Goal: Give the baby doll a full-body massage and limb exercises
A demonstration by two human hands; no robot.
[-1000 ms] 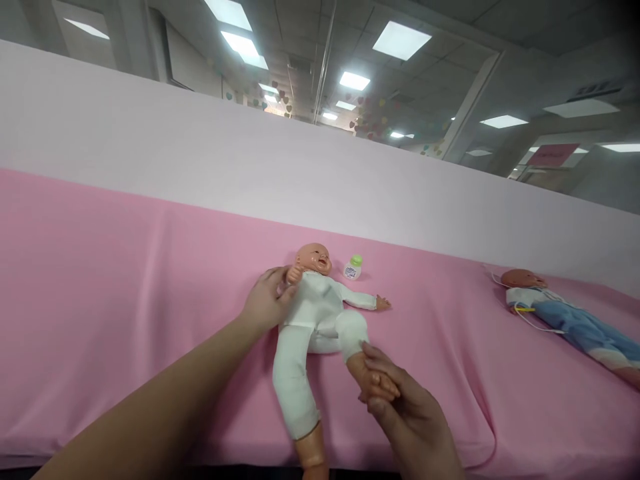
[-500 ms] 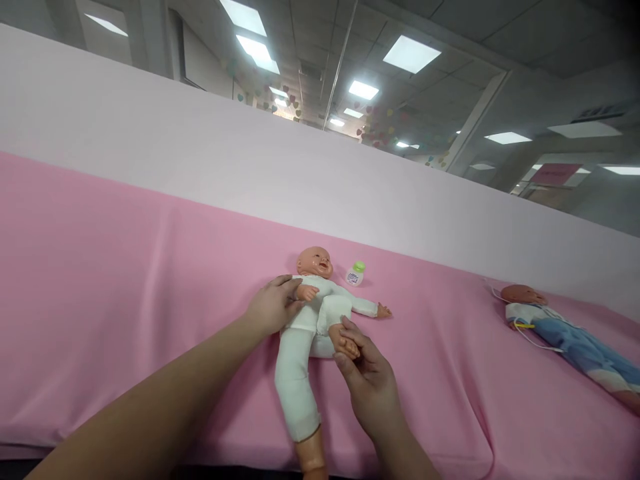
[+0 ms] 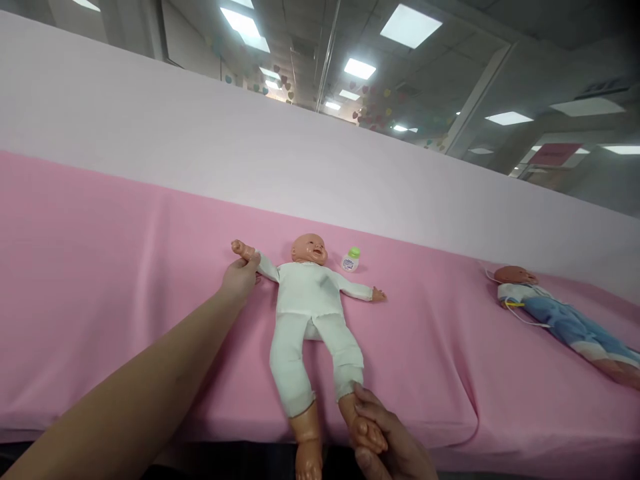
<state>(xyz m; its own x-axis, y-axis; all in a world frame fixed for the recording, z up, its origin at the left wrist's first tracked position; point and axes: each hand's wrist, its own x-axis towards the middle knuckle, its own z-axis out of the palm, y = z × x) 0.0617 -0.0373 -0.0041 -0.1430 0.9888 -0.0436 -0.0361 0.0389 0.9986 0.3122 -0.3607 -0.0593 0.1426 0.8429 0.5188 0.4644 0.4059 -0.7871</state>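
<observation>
A baby doll (image 3: 310, 290) in a white top and trousers lies face up on the pink sheet, limbs spread. My left hand (image 3: 240, 275) is closed round the doll's forearm, just below its hand, and holds that arm stretched out to the left. Low in the view, my right hand (image 3: 387, 433) grips the doll's foot on the right side, thumb beneath and fingers over the ankle. The other foot hangs past the sheet's front edge. Beside the doll's head stands a small clear bottle (image 3: 351, 260) with a green cap.
The pink sheet (image 3: 125, 267) covers a long surface with a white wall panel (image 3: 200, 140) behind it. A second doll (image 3: 565, 320) in blue and white clothes lies at the far right, with a thin white tube (image 3: 525, 320) about it. Glass rises above the panel.
The doll's arm in my left hand has swung from across its chest out to the left. The bent leg in my right hand has been stretched down towards me.
</observation>
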